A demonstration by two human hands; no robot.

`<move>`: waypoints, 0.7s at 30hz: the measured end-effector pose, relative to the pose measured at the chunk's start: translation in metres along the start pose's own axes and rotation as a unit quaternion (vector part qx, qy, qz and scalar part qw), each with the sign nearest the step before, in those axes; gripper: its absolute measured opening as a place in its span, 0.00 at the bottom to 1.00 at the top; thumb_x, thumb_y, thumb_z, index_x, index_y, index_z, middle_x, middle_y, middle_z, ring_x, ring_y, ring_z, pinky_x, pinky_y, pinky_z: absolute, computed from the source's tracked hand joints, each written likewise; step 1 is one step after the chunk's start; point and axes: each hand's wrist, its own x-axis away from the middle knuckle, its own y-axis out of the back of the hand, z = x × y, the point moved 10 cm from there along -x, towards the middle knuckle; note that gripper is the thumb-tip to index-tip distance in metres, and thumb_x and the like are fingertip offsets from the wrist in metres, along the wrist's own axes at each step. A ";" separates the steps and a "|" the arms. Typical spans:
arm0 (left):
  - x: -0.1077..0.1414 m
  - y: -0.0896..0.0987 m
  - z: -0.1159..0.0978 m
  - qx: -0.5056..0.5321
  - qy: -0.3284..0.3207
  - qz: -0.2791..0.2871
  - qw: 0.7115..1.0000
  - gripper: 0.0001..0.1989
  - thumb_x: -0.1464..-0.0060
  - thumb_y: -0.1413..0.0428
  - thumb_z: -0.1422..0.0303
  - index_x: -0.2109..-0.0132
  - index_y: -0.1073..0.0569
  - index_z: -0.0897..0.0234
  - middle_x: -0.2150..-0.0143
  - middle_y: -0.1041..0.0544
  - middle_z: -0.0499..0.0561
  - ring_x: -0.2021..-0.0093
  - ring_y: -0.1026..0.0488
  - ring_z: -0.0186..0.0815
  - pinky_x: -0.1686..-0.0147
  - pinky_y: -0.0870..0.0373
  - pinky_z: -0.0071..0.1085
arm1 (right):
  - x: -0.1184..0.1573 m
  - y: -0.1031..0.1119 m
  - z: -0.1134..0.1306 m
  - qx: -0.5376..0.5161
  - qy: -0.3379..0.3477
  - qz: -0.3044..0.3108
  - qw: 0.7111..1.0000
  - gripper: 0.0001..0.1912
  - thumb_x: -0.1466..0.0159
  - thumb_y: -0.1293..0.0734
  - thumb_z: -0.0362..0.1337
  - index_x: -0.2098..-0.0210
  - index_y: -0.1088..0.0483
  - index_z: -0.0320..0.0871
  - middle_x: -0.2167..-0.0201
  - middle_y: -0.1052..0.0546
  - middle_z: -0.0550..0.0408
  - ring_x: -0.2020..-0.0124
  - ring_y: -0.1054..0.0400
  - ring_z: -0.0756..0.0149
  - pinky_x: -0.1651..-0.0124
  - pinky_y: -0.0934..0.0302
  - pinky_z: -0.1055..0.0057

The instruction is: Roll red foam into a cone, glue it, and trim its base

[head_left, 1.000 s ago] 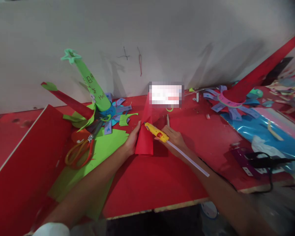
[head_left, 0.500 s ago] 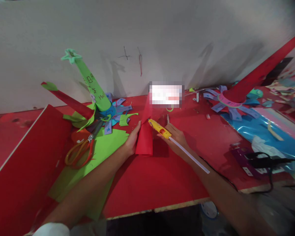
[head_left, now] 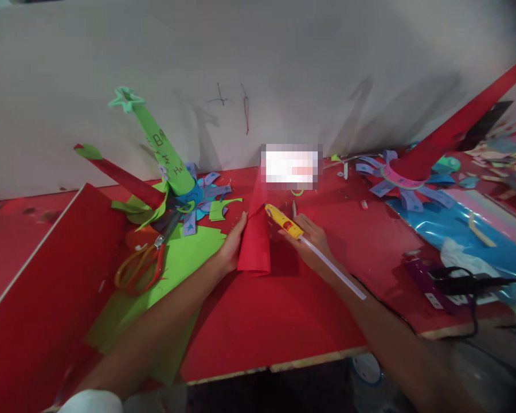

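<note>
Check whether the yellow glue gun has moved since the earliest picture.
Yes: judged against the scissors, the yellow glue gun has moved rightward and slightly up the picture.

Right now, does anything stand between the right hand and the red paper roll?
Nothing visible beyond the yellow glue gun that the right hand itself holds. Its nozzle points at the right edge of the red paper roll; whether they touch is unclear. The left hand is at the opposite edge.

Scissors (head_left: 159, 243) partly on paper sheet (head_left: 188, 255), left of glue gun (head_left: 284, 221)
</note>
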 end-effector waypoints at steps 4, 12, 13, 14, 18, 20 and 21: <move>0.002 -0.003 -0.005 -0.004 -0.039 0.001 0.999 0.25 0.30 0.48 0.54 0.39 0.24 0.68 0.57 0.15 0.59 0.63 0.16 0.40 0.55 0.21 0.34 | -0.002 0.002 0.002 -0.008 0.014 -0.006 1.000 0.16 0.25 0.37 0.48 0.66 0.35 0.46 0.69 0.31 0.55 0.69 0.36 0.65 0.66 0.42 0.68; -0.003 0.009 -0.008 -0.006 -0.058 -0.026 0.998 0.24 0.32 0.44 0.55 0.36 0.27 0.65 0.57 0.15 0.57 0.67 0.17 0.38 0.59 0.20 0.32 | -0.004 -0.002 0.016 -0.022 0.027 0.049 0.998 0.16 0.25 0.37 0.47 0.64 0.32 0.43 0.69 0.27 0.53 0.68 0.33 0.68 0.67 0.42 0.72; -0.004 0.010 -0.007 -0.005 -0.053 -0.027 0.998 0.24 0.32 0.44 0.54 0.37 0.27 0.66 0.58 0.15 0.57 0.68 0.17 0.37 0.60 0.20 0.31 | -0.003 -0.002 0.017 -0.033 0.024 0.055 0.998 0.16 0.25 0.37 0.47 0.63 0.32 0.43 0.68 0.27 0.53 0.68 0.33 0.68 0.67 0.42 0.72; -0.005 0.011 -0.007 -0.003 -0.050 -0.028 0.998 0.25 0.32 0.44 0.54 0.38 0.26 0.66 0.59 0.15 0.57 0.68 0.17 0.37 0.60 0.20 0.31 | -0.002 -0.003 0.019 -0.045 0.026 0.060 0.997 0.15 0.25 0.36 0.47 0.63 0.31 0.42 0.68 0.26 0.52 0.68 0.33 0.68 0.67 0.43 0.72; -0.005 0.008 -0.005 0.020 -0.048 -0.017 0.998 0.23 0.33 0.43 0.53 0.41 0.24 0.65 0.58 0.15 0.56 0.66 0.17 0.37 0.57 0.20 0.33 | 0.001 -0.006 0.027 -0.072 0.065 0.080 0.992 0.14 0.25 0.37 0.46 0.60 0.30 0.42 0.66 0.25 0.51 0.66 0.32 0.67 0.68 0.43 0.70; -0.004 0.005 -0.006 0.029 -0.053 -0.012 0.998 0.23 0.32 0.44 0.54 0.40 0.24 0.65 0.57 0.15 0.56 0.64 0.17 0.37 0.53 0.20 0.33 | 0.003 -0.008 0.030 -0.072 0.086 0.093 0.989 0.13 0.24 0.38 0.45 0.61 0.31 0.43 0.66 0.25 0.51 0.67 0.32 0.66 0.69 0.43 0.70; -0.004 0.004 -0.006 0.029 -0.051 -0.013 0.998 0.23 0.32 0.45 0.54 0.40 0.24 0.65 0.57 0.15 0.57 0.63 0.16 0.38 0.53 0.20 0.34 | 0.004 -0.010 0.031 -0.068 0.095 0.099 0.988 0.13 0.24 0.38 0.45 0.61 0.31 0.43 0.66 0.26 0.51 0.67 0.32 0.66 0.69 0.43 0.70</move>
